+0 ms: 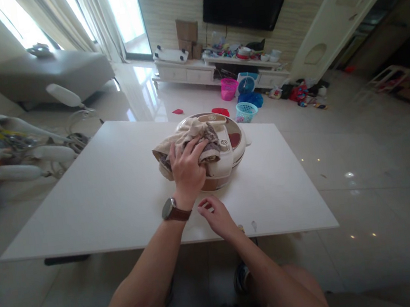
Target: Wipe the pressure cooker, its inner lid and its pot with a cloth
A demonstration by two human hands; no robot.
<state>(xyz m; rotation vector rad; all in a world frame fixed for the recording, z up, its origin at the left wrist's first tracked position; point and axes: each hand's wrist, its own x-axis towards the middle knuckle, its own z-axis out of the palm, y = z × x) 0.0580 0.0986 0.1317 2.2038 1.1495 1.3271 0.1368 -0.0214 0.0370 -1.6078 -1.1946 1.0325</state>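
Note:
A round white-and-brown appliance [236, 137] with a panel on its lid stands on the white table [93, 198]. Its exact kind I cannot tell. Bunched on its left side is a beige and grey patterned cloth [190, 132], which covers part of the lid. My left hand [188, 168], with a watch [169, 208] on the wrist, grips this cloth from above and presses it against the appliance. Closer to me, my right hand [217, 216] hovers by the table's near edge, loosely curled, fingers and thumb apart, with nothing in it.
A small clear object [254, 225] lies at the near table edge. Beyond the table are a pink basket [229, 89], a light-blue basket [246, 112] and a cluttered white TV cabinet [198, 74]. Metal equipment with white pads [18, 172] stands at the left.

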